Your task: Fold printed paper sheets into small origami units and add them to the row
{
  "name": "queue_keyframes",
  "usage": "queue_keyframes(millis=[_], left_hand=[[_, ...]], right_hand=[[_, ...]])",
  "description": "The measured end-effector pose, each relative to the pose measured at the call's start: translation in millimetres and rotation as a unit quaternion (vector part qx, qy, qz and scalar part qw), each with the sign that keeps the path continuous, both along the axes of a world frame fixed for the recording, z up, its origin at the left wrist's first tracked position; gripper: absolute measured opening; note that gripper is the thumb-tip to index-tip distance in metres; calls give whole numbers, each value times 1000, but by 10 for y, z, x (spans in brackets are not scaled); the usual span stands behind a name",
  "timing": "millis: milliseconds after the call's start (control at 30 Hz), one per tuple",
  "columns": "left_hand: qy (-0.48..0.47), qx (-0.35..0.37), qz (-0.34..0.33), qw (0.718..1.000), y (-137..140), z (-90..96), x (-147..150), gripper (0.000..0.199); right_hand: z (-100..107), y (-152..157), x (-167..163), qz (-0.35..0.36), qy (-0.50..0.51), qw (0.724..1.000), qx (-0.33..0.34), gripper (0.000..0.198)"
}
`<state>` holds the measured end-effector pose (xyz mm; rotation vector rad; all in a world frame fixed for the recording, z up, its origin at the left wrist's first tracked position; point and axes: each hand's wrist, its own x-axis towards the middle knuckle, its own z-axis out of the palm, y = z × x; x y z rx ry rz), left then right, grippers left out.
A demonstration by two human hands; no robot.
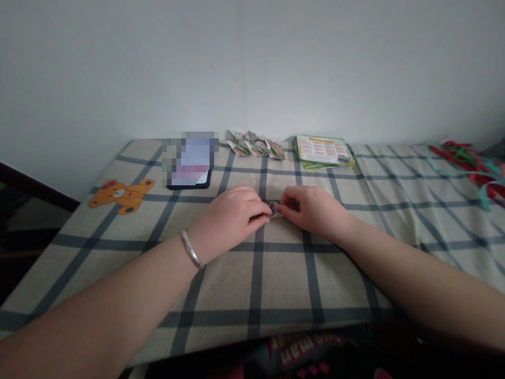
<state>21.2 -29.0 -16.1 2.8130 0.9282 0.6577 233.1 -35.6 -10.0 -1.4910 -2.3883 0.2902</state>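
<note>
Between my two hands, just above or on the checked cloth, is a small piece of folded printed paper (273, 208), mostly covered by the fingertips. My left hand (239, 213), with a silver bangle at the wrist, pinches its left end between thumb and fingers. From the other side my right hand (310, 210) grips the right end with thumb and curled index finger. Farther back lie several folded printed paper pieces (256, 146) in a cluster. Right of them sits a stack of printed cards (323, 151) with green edges.
A phone (190, 163), partly blurred out, lies at the back left. Beside it is an orange bear cutout (120, 196). Red, green and teal ribbons (479, 168) lie at the right. The checked tablecloth (221, 295) reaches back to a pale wall (244, 68).
</note>
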Motion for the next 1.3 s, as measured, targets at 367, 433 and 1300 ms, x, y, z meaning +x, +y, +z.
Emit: queue_keyframes(millis=[367,433,1300], left_hand=[[0,27,14,1000,-36,-19,43,13],[-1,28,20,999,-44,-15,52,12],[10,15,0,1000,-101,-14,66,17]], right_hand=[[-8,-59,-14,29,37,998,32,6],[-1,-75,-7,44,38,997,41,8],[49,-46,71,42,51,998,-17,16]])
